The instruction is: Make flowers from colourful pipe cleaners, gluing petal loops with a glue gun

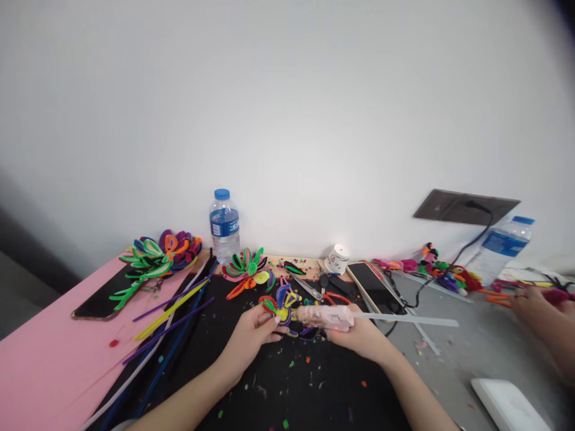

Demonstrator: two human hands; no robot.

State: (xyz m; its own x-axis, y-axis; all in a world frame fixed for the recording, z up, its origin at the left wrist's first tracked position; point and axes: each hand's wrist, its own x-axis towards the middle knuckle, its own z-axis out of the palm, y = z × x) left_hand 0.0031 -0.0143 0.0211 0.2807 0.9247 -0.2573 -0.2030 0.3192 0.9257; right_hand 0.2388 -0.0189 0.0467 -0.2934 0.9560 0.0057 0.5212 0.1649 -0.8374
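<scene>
My left hand is closed in a pinch on a small pipe-cleaner flower of red, yellow, purple and blue loops, held just above the black mat. My right hand grips a pink glue gun, whose nozzle points left and touches the flower. A clear glue stick juts out of the gun's back toward the right.
Finished pipe-cleaner flowers and a phone lie on the pink sheet at left, with loose pipe cleaners. A water bottle, another flower, scissors, a tape roll and a second phone sit behind. Another person's hand works at right.
</scene>
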